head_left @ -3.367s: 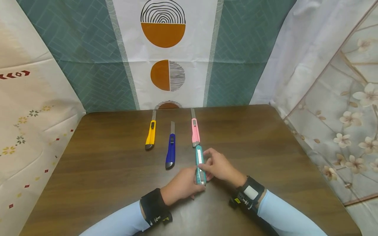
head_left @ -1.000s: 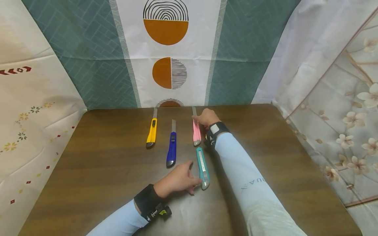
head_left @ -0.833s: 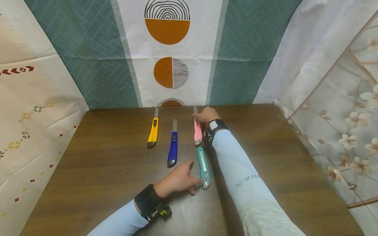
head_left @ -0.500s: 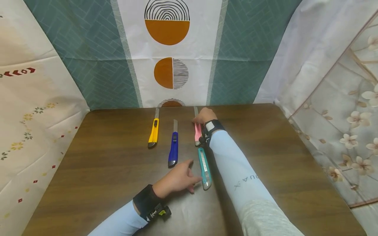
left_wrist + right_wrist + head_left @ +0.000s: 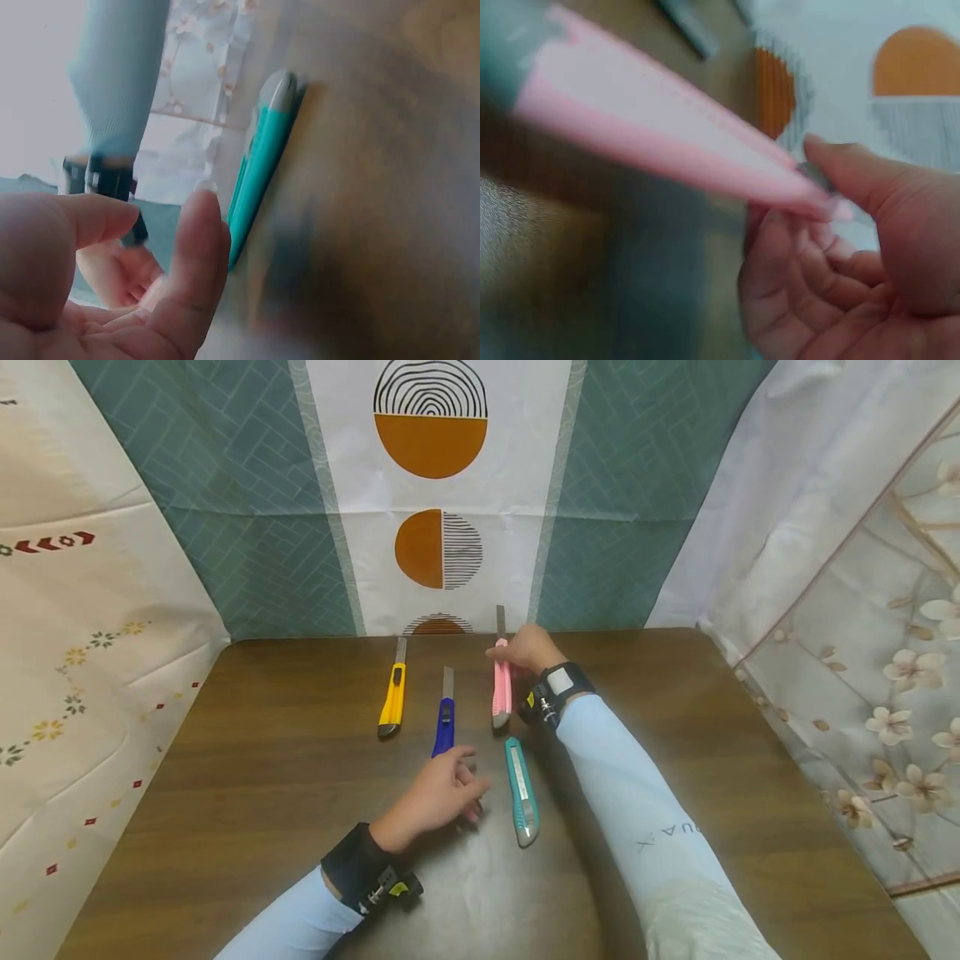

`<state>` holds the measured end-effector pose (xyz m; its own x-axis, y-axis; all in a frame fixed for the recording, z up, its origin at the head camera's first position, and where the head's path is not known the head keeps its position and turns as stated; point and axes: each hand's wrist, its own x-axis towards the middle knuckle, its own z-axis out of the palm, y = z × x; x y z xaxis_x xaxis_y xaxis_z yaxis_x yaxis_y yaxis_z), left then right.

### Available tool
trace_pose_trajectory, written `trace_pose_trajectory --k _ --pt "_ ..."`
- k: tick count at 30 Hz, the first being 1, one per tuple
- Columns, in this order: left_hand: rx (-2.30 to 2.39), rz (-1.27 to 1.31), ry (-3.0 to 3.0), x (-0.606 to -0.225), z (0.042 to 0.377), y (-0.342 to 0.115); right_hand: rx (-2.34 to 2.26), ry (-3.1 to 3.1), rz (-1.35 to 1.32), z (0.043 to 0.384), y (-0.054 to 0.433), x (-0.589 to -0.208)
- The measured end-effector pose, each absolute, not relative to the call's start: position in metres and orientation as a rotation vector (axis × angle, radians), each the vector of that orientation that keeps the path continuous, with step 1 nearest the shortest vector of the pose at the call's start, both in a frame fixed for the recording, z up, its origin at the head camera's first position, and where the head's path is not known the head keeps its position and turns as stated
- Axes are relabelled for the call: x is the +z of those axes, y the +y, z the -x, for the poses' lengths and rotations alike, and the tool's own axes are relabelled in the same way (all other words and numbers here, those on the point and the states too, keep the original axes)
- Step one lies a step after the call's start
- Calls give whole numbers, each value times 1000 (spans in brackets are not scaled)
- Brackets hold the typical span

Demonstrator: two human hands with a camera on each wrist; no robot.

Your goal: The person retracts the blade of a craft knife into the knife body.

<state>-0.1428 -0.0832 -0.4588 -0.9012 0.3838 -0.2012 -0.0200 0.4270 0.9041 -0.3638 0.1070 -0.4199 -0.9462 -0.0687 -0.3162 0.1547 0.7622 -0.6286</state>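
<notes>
Brown worktop (image 5: 262, 752): right fingers (image 5: 772, 277) pinch pink knife (image 5: 502, 693) near its blade (image 5: 500, 620), long axis pointing away; left fingers (image 5: 199, 255), parted and empty, just left of teal knife (image 5: 521, 793).

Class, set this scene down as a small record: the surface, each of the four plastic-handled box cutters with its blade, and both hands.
Surface: brown wood-grain table
Cutter 1: slim yellow plastic cutter, metal blade out, lying leftmost in head view
Cutter 2: slim dark-blue plastic cutter, metal blade out, lower end hidden behind the left hand
Cutter 3: slim pink plastic cutter, metal blade out, seemingly raised
Cutter 4: slim teal plastic cutter, no blade showing
Left hand: holds nothing
Right hand: pinches the pink cutter near its blade
</notes>
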Motion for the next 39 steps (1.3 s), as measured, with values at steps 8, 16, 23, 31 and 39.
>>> trace_pose_trajectory --k 8,16,23,31,39 --pt "1544 -277 2351 -459 147 -85 -1347 2707 377 302 104 -397" --pt "1780 -468 2080 -448 140 -80 -1610 2705 502 220 104 -387" --pt "1829 -596 1911 -448 125 -81 -1750 2624 456 177 109 -386" --pt "1930 -624 1866 -454 123 -82 -1773 2620 407 169 107 -388" --pt "1937 -631 1893 -456 125 -80 -1835 2663 454 174 107 -393"
